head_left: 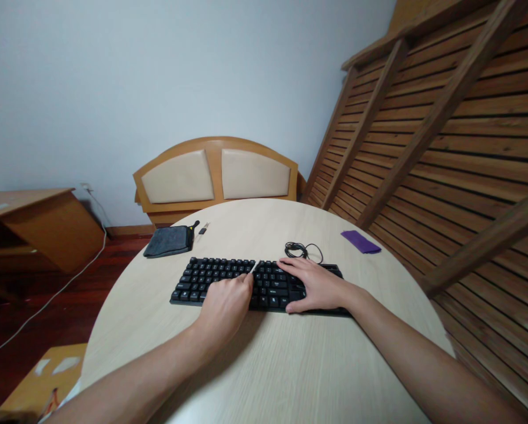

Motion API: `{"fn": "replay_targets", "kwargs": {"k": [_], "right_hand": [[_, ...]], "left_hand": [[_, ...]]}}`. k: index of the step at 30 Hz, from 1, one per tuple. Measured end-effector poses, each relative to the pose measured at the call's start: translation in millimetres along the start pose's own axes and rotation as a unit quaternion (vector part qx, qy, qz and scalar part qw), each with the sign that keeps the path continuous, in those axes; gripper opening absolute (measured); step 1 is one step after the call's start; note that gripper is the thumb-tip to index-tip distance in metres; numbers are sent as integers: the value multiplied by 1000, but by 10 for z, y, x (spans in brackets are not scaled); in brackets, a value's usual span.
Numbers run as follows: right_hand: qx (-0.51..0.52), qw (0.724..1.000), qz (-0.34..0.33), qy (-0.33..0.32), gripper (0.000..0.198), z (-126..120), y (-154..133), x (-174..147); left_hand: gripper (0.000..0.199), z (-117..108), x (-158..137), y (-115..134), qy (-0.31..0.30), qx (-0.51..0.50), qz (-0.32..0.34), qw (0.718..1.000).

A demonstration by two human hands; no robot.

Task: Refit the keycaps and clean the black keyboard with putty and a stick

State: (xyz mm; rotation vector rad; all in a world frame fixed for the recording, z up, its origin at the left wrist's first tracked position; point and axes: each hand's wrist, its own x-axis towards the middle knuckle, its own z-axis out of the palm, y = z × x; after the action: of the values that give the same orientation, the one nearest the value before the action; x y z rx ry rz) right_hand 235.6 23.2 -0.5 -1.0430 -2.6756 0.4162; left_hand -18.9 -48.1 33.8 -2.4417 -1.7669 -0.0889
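A black keyboard (276, 292) lies flat on the round pale table (264, 365) in front of me. My left hand (229, 303) is closed around a thin white stick (255, 267), which looks like a cotton swab. The stick points away from me, over the keys near the keyboard's middle; I cannot tell whether its tip touches them. My right hand (319, 287) spans the right part of the keyboard, thumb at the near edge and outstretched fingers at the far edge, holding it. A coiled black cable (296, 249) rests just behind the keyboard.
At the back left of the table lie a dark grey cloth (167, 241), a black-handled item (195, 225) and a small dark object (203, 231). A folded purple cloth (361, 242) is at the right. Beyond stand a headboard (217, 174) and a leaning slatted wooden frame (444, 147).
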Motion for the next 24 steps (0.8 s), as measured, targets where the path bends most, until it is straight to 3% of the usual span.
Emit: {"fn": "replay_targets", "kwargs": {"k": [5,24], "right_hand": [[-5,1000,-8,12,108,47,-16,19],[2,1000,-7,4,103,4,-44,15]], "left_hand": [[35,49,64,-18,-14,9,-7,1000],[39,46,24,-76,33,-3,11,999]]}}
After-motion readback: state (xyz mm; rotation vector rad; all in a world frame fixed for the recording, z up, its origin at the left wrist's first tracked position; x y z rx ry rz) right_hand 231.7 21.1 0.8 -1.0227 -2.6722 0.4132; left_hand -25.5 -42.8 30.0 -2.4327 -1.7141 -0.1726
